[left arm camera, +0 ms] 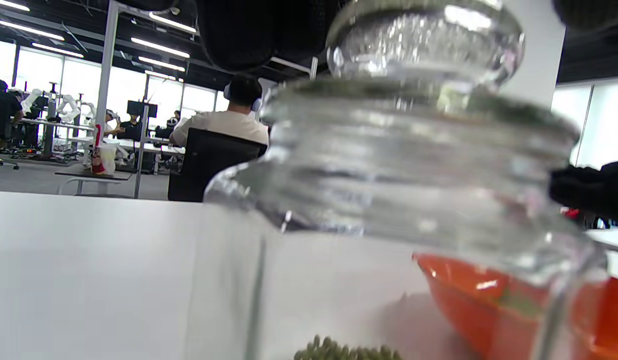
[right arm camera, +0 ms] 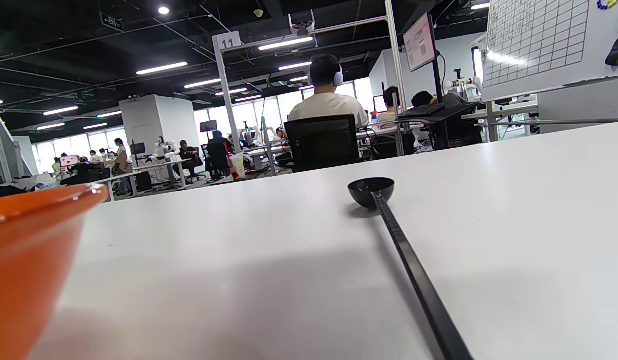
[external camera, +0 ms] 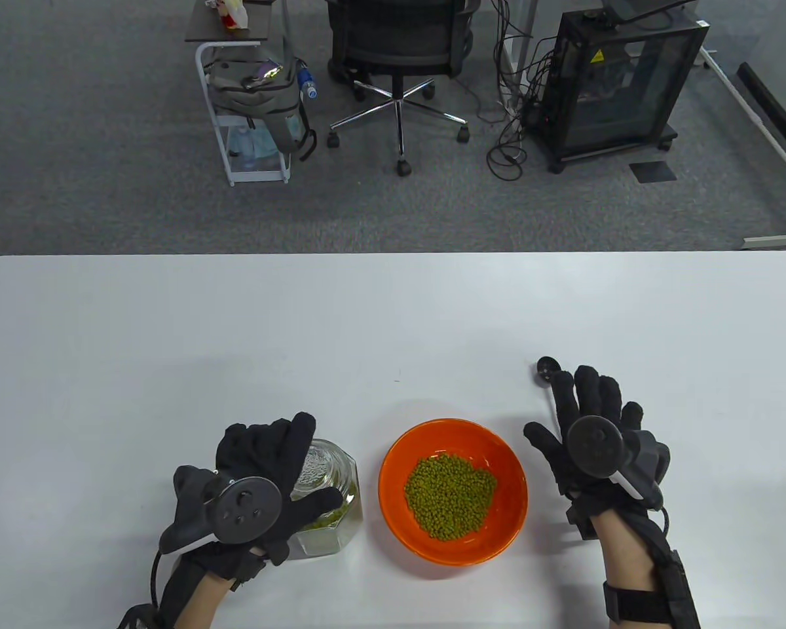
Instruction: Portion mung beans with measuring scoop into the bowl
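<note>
Left hand: your left hand (external camera: 249, 488) curls its fingers over the top and side of the glass jar (external camera: 324, 501), thumb on the near side, so the jar stands steady on the bench (external camera: 170, 341) at the bowl's left.
Jar: upright, with a knobbed glass lid (left arm camera: 424, 45) sitting on its mouth in the left wrist view; a shallow layer of mung beans (left arm camera: 346, 350) lies at its bottom. With the lid on, you seem to be closing up rather than dipping again.
Bowl: the orange bowl (external camera: 491, 547) stands just beside the jar, between your hands, close enough that a loaded scoop has little way to travel. A heap of beans (external camera: 450, 498) covers its floor, so the portioning looks mostly or wholly done.
Scoop: the black measuring scoop (right arm camera: 371, 191) lies on the bench right of the bowl, cup pointing away from you and empty, handle running back under your right hand.
Right hand: your right hand (external camera: 586, 426) lies flat with fingers spread and straight over the handle. Whether they press on it, I cannot tell; they grip nothing.
</note>
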The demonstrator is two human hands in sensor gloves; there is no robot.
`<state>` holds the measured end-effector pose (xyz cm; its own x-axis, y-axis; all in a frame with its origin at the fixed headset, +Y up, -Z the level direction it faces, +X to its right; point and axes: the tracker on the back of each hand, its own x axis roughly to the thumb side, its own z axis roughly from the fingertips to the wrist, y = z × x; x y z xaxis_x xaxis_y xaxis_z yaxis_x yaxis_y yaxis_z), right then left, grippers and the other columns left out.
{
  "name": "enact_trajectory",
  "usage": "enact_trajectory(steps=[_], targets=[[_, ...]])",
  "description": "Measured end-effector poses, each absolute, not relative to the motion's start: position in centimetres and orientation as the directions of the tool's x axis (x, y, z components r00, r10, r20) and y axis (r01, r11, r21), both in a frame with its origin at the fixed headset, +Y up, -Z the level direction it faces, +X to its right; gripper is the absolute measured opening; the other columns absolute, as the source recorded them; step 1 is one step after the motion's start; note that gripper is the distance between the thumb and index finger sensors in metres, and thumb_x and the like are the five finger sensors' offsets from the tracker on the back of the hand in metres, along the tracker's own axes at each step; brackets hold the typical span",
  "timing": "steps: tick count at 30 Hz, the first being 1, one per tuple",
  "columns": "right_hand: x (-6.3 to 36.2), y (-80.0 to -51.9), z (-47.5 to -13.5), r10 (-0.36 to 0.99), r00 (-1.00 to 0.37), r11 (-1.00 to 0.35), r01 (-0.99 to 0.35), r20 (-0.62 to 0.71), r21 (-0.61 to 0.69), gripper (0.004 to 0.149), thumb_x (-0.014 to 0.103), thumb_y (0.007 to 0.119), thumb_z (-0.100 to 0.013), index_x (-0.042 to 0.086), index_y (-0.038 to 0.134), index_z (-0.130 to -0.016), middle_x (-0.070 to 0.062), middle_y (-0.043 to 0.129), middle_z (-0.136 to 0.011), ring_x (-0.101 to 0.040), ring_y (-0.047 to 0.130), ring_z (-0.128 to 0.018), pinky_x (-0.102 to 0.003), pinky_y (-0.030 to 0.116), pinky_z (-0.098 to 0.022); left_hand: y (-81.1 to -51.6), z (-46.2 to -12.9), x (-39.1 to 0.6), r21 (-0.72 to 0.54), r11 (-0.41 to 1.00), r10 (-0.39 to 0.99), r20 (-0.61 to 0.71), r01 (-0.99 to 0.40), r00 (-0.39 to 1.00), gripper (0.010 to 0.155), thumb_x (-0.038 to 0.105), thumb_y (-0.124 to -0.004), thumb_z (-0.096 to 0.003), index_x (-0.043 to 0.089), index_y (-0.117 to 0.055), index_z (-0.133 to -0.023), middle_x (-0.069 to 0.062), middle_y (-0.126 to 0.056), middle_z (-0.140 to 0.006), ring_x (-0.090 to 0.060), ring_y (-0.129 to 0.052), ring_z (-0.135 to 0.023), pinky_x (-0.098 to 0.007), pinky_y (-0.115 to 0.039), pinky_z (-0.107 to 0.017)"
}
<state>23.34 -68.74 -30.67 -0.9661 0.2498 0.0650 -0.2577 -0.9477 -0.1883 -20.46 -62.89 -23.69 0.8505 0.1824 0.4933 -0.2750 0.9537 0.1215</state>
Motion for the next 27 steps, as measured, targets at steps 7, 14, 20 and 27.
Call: enact_trajectory(steps=[7, 14, 20, 27], targets=[[23.3, -68.7, -30.7, 0.244, -0.967, -0.946, -0.254, 0.07, -0.2, 0.087, 0.071, 0.055, -0.043, 0.024, 0.026, -0.111, -0.018, 0.024, -0.119, -0.054, 0.034, -0.106, -0.079, 0.035, -0.067, -61.7, -23.8, -23.2, 0.229, 0.94, 0.144, 0.403, -0.252, 0.904, 0.094, 0.08, -0.057, -0.0509, 0.012, -0.047, -0.114, -0.023, -0.056, -0.114, -0.056, -0.065, -0.096, -0.079, -0.046, -0.069], [23.3, -68.7, -30.7, 0.24, -0.968, -0.944, -0.251, 0.075, -0.213, 0.087, 0.071, 0.055, -0.043, 0.024, 0.026, -0.111, -0.017, 0.023, -0.119, -0.054, 0.033, -0.106, -0.079, 0.035, -0.067, -62.0, -25.4, -26.3, 0.229, 0.949, 0.14, 0.305, -0.215, 0.942, 0.094, 0.079, -0.059, -0.0508, 0.008, -0.053, -0.112, -0.027, -0.061, -0.112, -0.057, -0.068, -0.094, -0.073, -0.054, -0.069], [23.3, -68.8, -30.7, 0.233, -0.97, -0.946, -0.243, 0.072, -0.215, 0.087, 0.071, 0.055, -0.043, 0.025, 0.026, -0.111, -0.018, 0.023, -0.119, -0.055, 0.033, -0.106, -0.079, 0.035, -0.067, -62.6, -27.9, -28.5, 0.179, 0.964, 0.155, 0.227, -0.198, 0.961, 0.094, 0.078, -0.059, -0.0512, 0.006, -0.052, -0.111, -0.029, -0.059, -0.112, -0.057, -0.067, -0.095, -0.071, -0.055, -0.071], [23.2, -68.9, -30.7, 0.215, -0.974, -0.95, -0.225, 0.07, -0.214, 0.087, 0.071, 0.055, -0.043, 0.025, 0.026, -0.111, -0.017, 0.023, -0.119, -0.055, 0.032, -0.106, -0.079, 0.035, -0.067, -65.1, -29.5, -30.5, 0.157, 0.97, 0.16, 0.153, -0.184, 0.975, 0.096, 0.079, -0.059, -0.0504, 0.004, -0.051, -0.111, -0.03, -0.054, -0.115, -0.059, -0.06, -0.1, -0.072, -0.049, -0.074]])
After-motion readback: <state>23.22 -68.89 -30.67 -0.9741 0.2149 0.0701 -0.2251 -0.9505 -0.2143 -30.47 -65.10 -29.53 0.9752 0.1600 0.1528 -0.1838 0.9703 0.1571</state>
